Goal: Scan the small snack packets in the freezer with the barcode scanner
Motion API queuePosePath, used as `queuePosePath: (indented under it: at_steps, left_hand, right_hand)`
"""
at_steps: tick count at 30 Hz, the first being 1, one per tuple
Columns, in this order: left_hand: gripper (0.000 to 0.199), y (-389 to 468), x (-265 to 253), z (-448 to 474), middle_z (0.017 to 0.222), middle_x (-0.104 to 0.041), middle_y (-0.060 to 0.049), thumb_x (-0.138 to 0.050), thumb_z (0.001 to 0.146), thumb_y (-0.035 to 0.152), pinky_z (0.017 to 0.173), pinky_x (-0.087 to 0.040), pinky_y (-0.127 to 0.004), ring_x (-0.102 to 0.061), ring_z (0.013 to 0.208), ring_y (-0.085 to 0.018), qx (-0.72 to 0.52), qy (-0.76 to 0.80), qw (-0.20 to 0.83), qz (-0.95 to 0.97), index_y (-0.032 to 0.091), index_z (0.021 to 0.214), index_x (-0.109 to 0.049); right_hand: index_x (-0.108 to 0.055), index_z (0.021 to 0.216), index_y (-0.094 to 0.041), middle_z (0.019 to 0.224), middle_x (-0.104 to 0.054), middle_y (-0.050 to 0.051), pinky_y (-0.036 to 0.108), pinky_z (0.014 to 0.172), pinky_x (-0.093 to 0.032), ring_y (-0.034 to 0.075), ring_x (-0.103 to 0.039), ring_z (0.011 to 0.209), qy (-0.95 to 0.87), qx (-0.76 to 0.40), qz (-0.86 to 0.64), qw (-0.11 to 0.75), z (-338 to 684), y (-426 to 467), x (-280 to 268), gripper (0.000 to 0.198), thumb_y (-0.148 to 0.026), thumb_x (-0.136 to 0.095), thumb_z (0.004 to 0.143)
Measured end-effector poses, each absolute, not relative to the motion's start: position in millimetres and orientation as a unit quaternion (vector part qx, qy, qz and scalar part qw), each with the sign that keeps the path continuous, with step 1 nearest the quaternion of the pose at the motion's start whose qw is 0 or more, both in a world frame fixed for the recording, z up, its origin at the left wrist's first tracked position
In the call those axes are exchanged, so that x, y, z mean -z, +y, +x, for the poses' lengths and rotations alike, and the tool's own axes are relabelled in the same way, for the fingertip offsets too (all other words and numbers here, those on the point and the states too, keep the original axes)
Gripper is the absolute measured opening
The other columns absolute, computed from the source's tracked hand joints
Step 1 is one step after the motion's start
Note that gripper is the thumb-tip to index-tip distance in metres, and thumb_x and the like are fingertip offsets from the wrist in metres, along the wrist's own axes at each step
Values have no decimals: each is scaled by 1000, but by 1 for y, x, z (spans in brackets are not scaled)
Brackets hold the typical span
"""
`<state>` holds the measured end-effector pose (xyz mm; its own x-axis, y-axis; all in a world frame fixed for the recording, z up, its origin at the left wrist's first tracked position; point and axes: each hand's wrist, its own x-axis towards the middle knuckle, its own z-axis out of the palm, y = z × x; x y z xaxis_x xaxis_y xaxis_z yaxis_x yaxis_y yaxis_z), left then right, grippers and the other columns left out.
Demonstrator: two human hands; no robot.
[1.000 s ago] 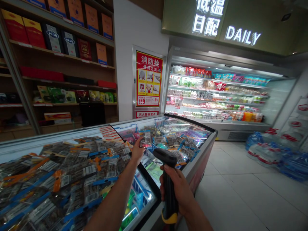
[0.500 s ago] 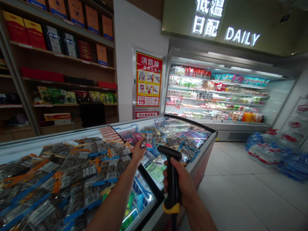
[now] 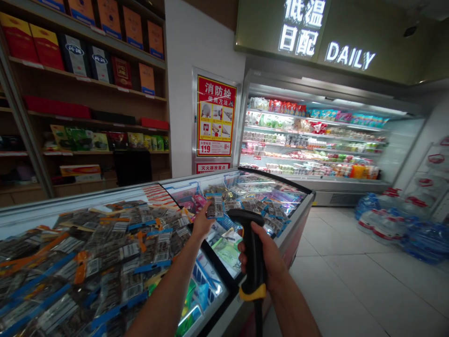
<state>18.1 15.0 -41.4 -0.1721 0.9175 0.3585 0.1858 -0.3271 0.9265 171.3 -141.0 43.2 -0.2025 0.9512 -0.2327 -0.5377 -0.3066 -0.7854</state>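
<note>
My right hand (image 3: 268, 255) is wrapped round the handle of a black barcode scanner (image 3: 253, 252) with a yellow collar and a cable at its base. The scanner's head points left, towards my left hand (image 3: 202, 220). Between the fingers of that hand is a small clear snack packet (image 3: 215, 205) with blue edges and a printed barcode label. It is held above the glass top of a chest freezer (image 3: 305, 206). Left of my forearm lies a big heap of similar packets (image 3: 115, 252), with blue or orange edges. More packets (image 3: 270, 210) lie on the glass beyond the scanner.
Blue wire baskets (image 3: 206, 276) with bagged goods show through the freezer glass. Behind stand a wooden shelf with boxes (image 3: 133, 91), a red fire-hydrant notice (image 3: 216, 114) and a lit refrigerated display (image 3: 315, 140). Wrapped water bottles (image 3: 389, 224) stand on the tiled floor at right.
A red glow on the packet in my left hand has gone. The scanner has tilted slightly, its base swinging a little right. The packet remains in about the same spot.
</note>
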Motion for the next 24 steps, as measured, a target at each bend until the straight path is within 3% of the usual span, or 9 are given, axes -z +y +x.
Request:
queuePosePath:
  at_steps: [7, 16, 24]
  left_hand:
    - [65, 9, 35, 18, 79, -63, 0, -53, 51, 3, 54, -38, -20, -52, 58, -11, -570, 524, 265, 575, 20, 114, -50]
    - [72, 19, 42, 15, 89, -61, -3, -50, 48, -1, 53, -39, -20, -54, 64, -12, -607, 483, 349, 526, 20, 117, -45]
    - [66, 31, 43, 39, 96, -61, -6, -50, 47, -4, 59, -41, -21, -56, 75, -14, -590, 468, 396, 526, 19, 109, -51]
  right_hand:
    - [-48, 74, -15, 46, -49, -3, 20, 33, -37, 8, -45, 34, -243, -735, -343, 531, 177, -138, -37, 33, -47, -46, 70]
    - [-50, 84, -17, 47, -49, -5, 20, 32, -36, 9, -45, 34, -294, -679, -361, 568, 184, -136, -24, 31, -43, -52, 68]
    - [-49, 83, -18, 49, -50, -5, 20, 32, -37, 9, -45, 35, -262, -672, -370, 586, 196, -130, -14, 30, -41, -55, 65]
